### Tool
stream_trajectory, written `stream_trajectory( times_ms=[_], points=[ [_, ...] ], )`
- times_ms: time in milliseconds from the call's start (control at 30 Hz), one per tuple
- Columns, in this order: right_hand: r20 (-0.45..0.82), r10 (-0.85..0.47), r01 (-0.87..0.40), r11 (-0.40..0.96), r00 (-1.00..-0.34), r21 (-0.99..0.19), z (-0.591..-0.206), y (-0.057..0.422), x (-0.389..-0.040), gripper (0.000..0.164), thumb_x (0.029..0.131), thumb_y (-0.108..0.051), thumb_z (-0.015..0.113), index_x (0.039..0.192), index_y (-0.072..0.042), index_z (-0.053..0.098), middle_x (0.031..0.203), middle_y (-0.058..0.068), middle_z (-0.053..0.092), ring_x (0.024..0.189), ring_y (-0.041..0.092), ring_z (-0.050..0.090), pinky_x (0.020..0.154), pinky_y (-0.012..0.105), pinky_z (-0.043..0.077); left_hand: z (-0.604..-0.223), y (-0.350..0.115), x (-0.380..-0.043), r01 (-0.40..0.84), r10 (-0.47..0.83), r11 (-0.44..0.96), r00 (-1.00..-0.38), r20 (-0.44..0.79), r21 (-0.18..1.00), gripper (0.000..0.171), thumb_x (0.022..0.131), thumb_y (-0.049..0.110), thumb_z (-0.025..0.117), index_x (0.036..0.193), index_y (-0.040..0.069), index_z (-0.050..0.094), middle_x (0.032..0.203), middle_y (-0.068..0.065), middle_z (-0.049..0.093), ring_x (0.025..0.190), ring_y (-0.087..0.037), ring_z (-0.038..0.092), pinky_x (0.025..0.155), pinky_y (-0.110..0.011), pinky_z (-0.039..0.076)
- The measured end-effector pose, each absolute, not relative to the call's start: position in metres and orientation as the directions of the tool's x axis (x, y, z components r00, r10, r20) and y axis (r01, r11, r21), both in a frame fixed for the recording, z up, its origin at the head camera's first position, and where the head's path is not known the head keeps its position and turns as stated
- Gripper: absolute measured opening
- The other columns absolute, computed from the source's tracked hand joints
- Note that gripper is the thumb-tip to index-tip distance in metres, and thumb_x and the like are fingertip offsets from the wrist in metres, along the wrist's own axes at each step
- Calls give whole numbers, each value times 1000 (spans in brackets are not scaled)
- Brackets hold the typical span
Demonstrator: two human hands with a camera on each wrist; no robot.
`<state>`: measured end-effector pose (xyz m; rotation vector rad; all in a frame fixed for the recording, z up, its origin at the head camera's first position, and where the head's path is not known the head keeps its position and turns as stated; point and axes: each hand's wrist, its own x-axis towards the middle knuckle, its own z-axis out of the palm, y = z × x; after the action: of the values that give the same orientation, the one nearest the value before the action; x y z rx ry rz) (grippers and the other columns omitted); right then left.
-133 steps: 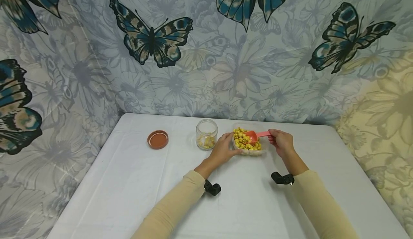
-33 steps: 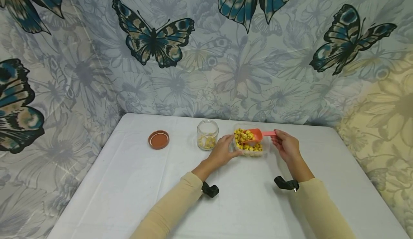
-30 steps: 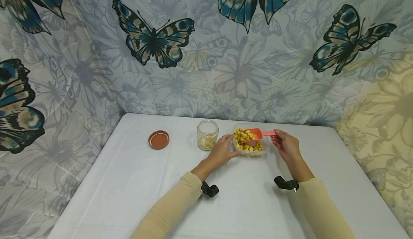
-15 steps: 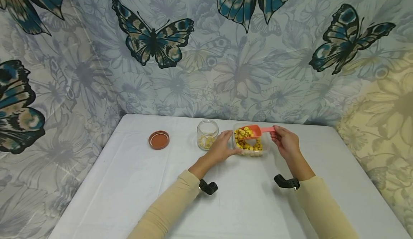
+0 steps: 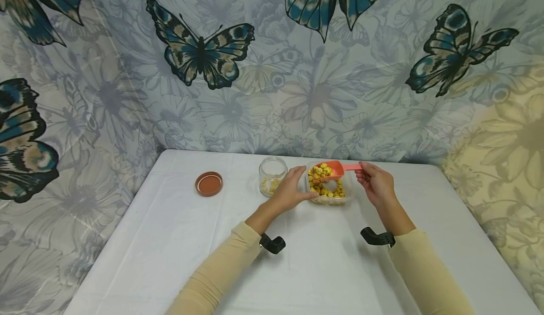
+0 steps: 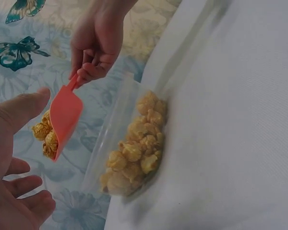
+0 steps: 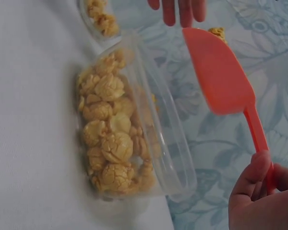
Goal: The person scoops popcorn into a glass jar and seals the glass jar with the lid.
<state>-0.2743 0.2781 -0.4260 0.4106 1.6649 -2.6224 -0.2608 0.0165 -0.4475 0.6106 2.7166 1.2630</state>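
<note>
My right hand (image 5: 376,185) pinches the handle of a coral-red scoop (image 7: 221,76). The scoop is above the clear plastic container (image 7: 185,165) and carries a few pieces of popcorn (image 6: 49,143), seen best in the left wrist view. Yellow caramel popcorn (image 7: 116,146) fills much of the container, with a bare gap near its middle. My left hand (image 5: 288,192) hovers between container and jar, thumb and fingers spread, holding nothing. Behind that hand stands a glass jar (image 5: 273,166), lidless, with some popcorn in its lower part; the hand partly hides it.
A brown jar lid (image 5: 208,184) lies on the white-covered table (image 5: 170,239), left of the jar. Butterfly-patterned fabric (image 5: 272,116) hangs behind the table's back edge and along its sides. Each wrist wears a small black camera mount (image 5: 273,243).
The scoop has risen out of the popcorn with pieces in it, leaving a hollow in the container. My left hand has come off the container's side and lifted slightly.
</note>
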Motion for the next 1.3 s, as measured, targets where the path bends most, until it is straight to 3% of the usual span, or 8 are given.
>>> stream_trajectory(
  times_ms=[467,867,1300],
  points=[
    [-195,110,121,-472,-975,-873,-417,273,-274,19,99,-12,55,87,-8,70,71,2,69,64,9,65,60,18,55,-429,7,-257,328,377,539,-918,125,776,84,85,39,74,152,8,33,156,-12,33,145,-30,32,116,-48,35],
    [-190,123,107,-486,-974,-867,-414,266,-274,24,99,-11,54,84,-10,72,70,2,69,63,9,64,59,17,54,-423,1,-260,353,361,564,-918,162,746,85,85,40,74,152,7,33,156,-13,33,145,-32,32,116,-49,34],
    [-171,100,100,-496,-980,-862,-404,256,-278,18,98,-13,57,88,-10,71,71,3,70,64,9,65,60,18,55,-420,-12,-266,368,332,561,-920,206,741,86,83,39,76,151,6,34,156,-13,33,145,-33,30,115,-52,34]
  ],
)
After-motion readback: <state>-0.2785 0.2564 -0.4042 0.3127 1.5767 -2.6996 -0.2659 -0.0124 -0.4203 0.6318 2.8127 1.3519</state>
